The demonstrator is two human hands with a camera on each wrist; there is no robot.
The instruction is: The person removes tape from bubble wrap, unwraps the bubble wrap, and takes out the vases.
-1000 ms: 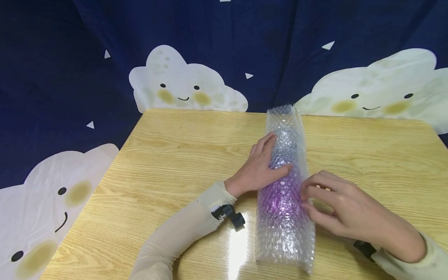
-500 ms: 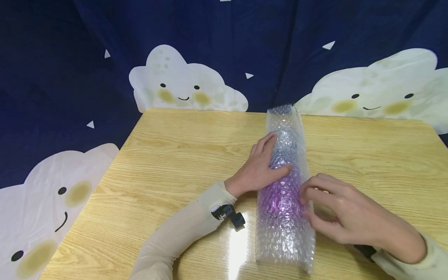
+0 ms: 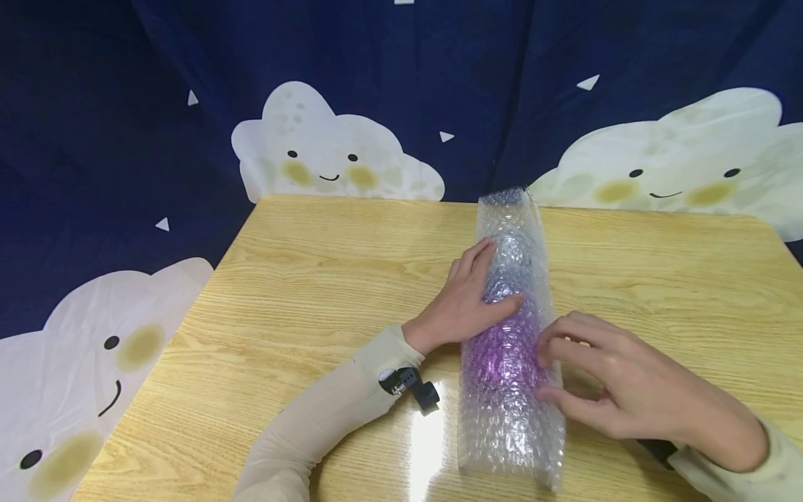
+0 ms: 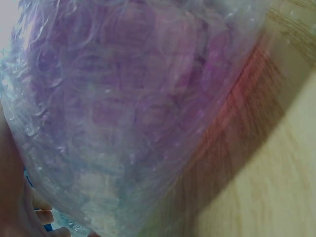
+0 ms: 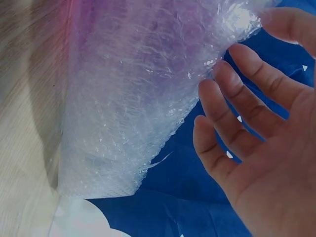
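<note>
A long bundle of clear bubble wrap (image 3: 511, 432) lies on the table in the head view, with something purple and bluish showing through its middle. What is inside is blurred by the wrap. My left hand (image 3: 461, 300) rests on the bundle's left side, fingers stretched forward and thumb across the top. At the right edge, my right hand (image 3: 617, 376) touches the wrap with its fingertips, its thumb spread away from the fingers. The right wrist view has these slightly bent fingers (image 5: 256, 111) against the bubble wrap's side. In the left wrist view the bubble wrap (image 4: 113, 98) fills most of the picture.
The wooden table (image 3: 301, 279) spreads out around the bundle, whose far end reaches the table's back edge. Behind hangs a dark blue curtain (image 3: 489, 70) printed with smiling clouds. A small black device (image 3: 414, 387) is strapped on the left sleeve.
My right thumb has moved down and away from the fingers, so the gap between them is wider. The right hand has dropped slightly. Left hand and bundle look the same.
</note>
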